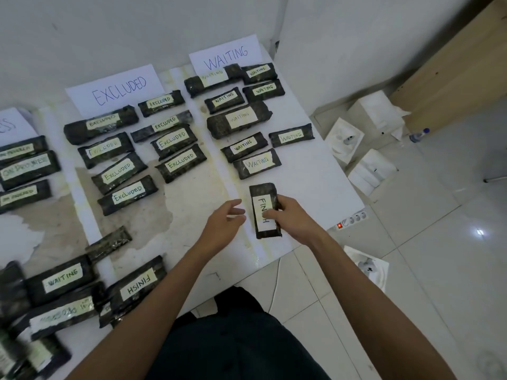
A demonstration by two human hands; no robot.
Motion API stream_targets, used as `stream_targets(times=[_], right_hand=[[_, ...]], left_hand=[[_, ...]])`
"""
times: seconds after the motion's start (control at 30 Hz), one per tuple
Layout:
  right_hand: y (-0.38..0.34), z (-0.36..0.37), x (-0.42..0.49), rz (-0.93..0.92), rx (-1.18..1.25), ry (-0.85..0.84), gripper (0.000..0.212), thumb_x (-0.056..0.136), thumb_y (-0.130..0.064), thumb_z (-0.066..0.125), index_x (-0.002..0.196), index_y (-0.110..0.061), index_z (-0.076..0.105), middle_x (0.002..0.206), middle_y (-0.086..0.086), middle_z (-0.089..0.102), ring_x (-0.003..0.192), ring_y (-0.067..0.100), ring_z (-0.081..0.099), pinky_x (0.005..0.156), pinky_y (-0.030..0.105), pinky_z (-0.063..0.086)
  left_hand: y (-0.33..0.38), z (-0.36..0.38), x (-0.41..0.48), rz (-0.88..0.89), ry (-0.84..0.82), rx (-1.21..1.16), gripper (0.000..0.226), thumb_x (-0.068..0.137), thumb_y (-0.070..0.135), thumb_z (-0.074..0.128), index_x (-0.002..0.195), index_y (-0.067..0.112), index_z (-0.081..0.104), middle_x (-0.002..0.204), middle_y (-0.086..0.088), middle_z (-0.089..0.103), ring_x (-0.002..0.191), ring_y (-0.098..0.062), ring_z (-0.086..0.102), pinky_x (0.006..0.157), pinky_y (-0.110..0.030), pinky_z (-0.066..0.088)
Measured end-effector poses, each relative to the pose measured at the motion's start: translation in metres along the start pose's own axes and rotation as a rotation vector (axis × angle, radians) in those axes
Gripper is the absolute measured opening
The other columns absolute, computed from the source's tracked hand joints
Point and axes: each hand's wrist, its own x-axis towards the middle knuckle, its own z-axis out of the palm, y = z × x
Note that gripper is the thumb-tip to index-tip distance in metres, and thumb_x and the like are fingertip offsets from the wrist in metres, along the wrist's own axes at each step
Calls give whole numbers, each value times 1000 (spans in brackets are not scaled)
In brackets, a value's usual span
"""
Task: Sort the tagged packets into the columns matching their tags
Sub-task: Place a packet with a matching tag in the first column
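Note:
My right hand grips a dark packet tagged FINISH, held lengthwise at the near end of the WAITING column, below a packet tagged WAITING. My left hand hovers just left of it, fingers apart and holding nothing. Paper signs read WAITING and EXCLUDED, each with several matching packets beneath. At the near left lies an unsorted pile, with a WAITING packet and a FINISH packet on top.
The white table ends at the right, where small white boxes and a power strip lie on the tiled floor. A third column of packets runs at the far left. A plastic bottle lies near a wooden cabinet.

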Motion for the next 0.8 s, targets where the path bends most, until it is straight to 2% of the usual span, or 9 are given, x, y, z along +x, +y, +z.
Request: stream_targets(times=[0.07, 0.13, 0.3, 0.4, 0.43, 0.53, 0.6, 0.7, 0.8], right_hand=[[-2, 2, -2, -9, 47, -32, 29, 85, -3, 58, 114, -10, 60, 111, 9, 68, 101, 28, 65, 90, 45, 53], [-5, 6, -4, -17, 37, -44, 34, 85, -3, 59, 118, -11, 57, 110, 10, 68, 101, 29, 65, 92, 46, 53], [-16, 15, -9, -55, -124, -68, 41, 83, -7, 63, 122, -18, 52, 109, 7, 68, 95, 22, 66, 84, 36, 56], [-19, 27, -12, -177, -273, -26, 60, 77, -18, 73, 129, -24, 43, 114, 1, 56, 97, 17, 62, 65, 27, 57], [-20, 32, -12, -237, -352, -5, 68, 73, -22, 77, 131, -25, 41, 115, 0, 50, 101, 17, 58, 64, 24, 56], [-19, 47, -9, -424, -733, 60, 78, 68, -32, 79, 134, -21, 39, 118, 2, 43, 107, 20, 50, 81, 34, 54], [-23, 57, -9, -500, -871, 76, 76, 70, -33, 76, 135, -20, 40, 118, 4, 45, 106, 22, 49, 86, 39, 51], [-35, 75, -12, -571, -902, 57, 70, 73, -29, 74, 135, -20, 42, 119, 3, 47, 106, 21, 49, 87, 35, 50], [-49, 94, -13, -644, -900, 12, 67, 74, -27, 73, 133, -21, 44, 118, 0, 49, 104, 19, 50, 84, 34, 50]], left_hand=[[7, -1, -4, -12, -11, -71, 39, 93, 18, 52, 132, 22, 47, 112, 2, 63, 95, -15, 63, 83, -30, 51], [12, -3, -6, -18, -3, -131, 37, 94, 16, 50, 130, 21, 47, 108, 0, 64, 91, -14, 64, 78, -29, 53], [19, -14, -10, -33, 61, -255, 23, 94, 14, 50, 116, 16, 55, 101, -5, 64, 82, -14, 66, 72, -28, 55], [16, -20, -13, -77, 108, -301, 14, 95, 13, 49, 105, 9, 58, 96, -8, 66, 79, -15, 65, 69, -27, 55], [15, -22, -14, -101, 122, -322, 14, 95, 13, 48, 104, 8, 57, 96, -9, 67, 80, -16, 66, 69, -27, 55], [11, -33, -21, -145, 166, -365, 13, 96, 12, 47, 104, 6, 55, 97, -12, 67, 81, -16, 67, 68, -28, 55], [8, -44, -28, -144, 174, -361, 12, 95, 13, 49, 103, 7, 55, 101, -13, 68, 82, -17, 68, 66, -27, 54], [-1, -66, -46, -46, 222, -140, 17, 95, 23, 49, 109, 15, 56, 109, -8, 66, 86, -15, 65, 68, -25, 50], [-19, -97, -66, 138, 363, 448, 42, 93, 41, 46, 129, 19, 49, 126, -3, 56, 110, -21, 52, 87, -34, 45]])
